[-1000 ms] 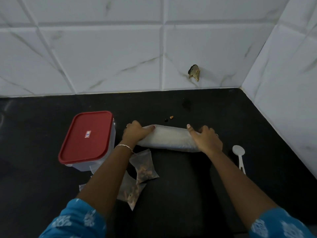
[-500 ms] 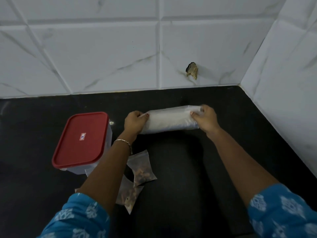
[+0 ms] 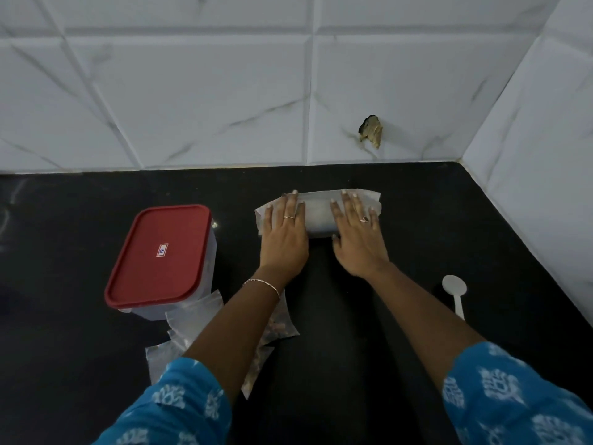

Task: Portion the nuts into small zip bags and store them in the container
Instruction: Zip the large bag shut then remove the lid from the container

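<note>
Squarely under left hand and right hand lies the rolled bag.

Left hand, right hand flat, palms down

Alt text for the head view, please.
The left hand and right hand press flat on a rolled white plastic bag on a black countertop. A clear rectangular container with a red lid stands to the left, small clear zip bags of nuts lie under the left forearm, a white plastic spoon to the right.
</note>
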`<state>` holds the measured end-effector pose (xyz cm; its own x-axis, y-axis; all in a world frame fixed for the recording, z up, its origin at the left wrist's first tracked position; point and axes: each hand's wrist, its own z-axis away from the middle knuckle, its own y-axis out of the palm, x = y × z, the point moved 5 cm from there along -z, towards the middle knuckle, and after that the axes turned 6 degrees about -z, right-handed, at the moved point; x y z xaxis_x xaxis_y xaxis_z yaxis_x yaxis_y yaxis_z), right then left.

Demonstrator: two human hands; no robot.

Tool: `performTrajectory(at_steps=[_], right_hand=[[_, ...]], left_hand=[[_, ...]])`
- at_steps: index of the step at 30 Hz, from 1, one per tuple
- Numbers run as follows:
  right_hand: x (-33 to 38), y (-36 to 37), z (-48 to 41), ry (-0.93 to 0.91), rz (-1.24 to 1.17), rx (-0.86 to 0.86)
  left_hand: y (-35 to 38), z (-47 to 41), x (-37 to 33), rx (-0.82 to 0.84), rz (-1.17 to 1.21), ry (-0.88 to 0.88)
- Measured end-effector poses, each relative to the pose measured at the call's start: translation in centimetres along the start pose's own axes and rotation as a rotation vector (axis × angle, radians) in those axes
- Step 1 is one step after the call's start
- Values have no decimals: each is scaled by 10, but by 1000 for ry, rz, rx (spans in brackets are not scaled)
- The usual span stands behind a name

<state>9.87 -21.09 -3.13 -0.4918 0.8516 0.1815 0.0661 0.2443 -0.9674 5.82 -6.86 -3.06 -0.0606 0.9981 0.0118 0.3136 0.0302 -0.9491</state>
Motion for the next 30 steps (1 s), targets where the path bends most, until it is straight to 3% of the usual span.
performTrajectory(at_steps=[5,15,18,21,25,28,30], right_hand=[[-19,29,7,120,2,277],[-19,31,19,169,-74,402],[-21,20,14,208,-200,434],[-17,-1,11,209,-304,283],[21,-29,9,139,-453,42],[64,-36,-1,188,-746,40],[98,-34,-6,213,-930,94]], left_hand=[[34,3,16,405,75,-28],[38,6,22,542,-3,31],[28,0,26,617,-66,51],[1,1,29,510,-80,62],[-51,14,47,134,48,-22],[-92,41,86,-147,156,-217],[-108,68,123,-238,174,-405]])
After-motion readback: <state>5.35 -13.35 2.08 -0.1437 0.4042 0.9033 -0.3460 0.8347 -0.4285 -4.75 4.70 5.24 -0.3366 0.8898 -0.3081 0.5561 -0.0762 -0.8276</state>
